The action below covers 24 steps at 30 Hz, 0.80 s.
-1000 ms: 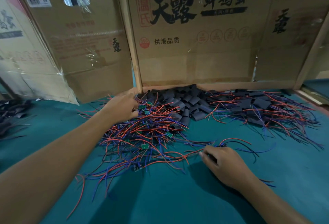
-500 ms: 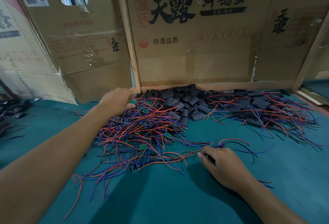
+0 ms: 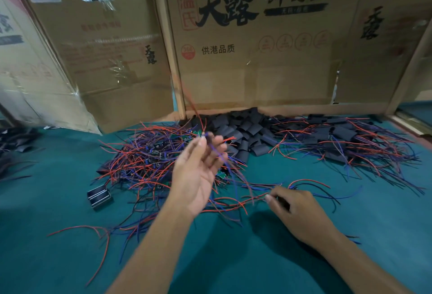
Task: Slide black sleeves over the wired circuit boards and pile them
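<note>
My left hand [image 3: 198, 172] pinches one wired board's leads; my right hand [image 3: 297, 209] grips a black sleeve. Tangled wires [image 3: 145, 160] may drag along.

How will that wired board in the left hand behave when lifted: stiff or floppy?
Likely floppy: the thin red and blue wires droop below the left hand. Probably light, since fingertips alone hold it. May snag, given the tangled pile of wired boards beside it.

Dim, wide-angle bowed edges; raised left hand [image 3: 198, 172] motion-blurred.
</note>
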Each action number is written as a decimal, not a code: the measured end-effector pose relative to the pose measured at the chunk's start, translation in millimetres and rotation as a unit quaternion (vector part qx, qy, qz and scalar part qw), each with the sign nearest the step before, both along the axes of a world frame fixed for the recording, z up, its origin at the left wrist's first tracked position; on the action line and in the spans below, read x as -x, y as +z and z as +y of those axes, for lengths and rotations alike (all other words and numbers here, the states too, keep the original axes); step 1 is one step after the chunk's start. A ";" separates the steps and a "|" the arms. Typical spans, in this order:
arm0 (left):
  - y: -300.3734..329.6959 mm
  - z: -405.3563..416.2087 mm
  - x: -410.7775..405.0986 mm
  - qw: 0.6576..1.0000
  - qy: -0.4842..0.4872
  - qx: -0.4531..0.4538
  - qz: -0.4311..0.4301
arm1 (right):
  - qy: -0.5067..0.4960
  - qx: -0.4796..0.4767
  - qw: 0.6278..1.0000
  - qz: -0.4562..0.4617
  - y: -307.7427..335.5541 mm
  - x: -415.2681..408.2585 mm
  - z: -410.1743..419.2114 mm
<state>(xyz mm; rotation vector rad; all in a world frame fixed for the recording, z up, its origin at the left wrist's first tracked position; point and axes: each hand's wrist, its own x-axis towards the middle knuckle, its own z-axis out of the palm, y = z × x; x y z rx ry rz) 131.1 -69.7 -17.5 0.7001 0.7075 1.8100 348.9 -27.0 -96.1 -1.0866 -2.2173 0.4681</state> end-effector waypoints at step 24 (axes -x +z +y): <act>-55.3 11.9 6.9 0.949 0.039 0.052 0.309 | 0.058 0.022 0.929 -0.364 34.7 42.8 206.0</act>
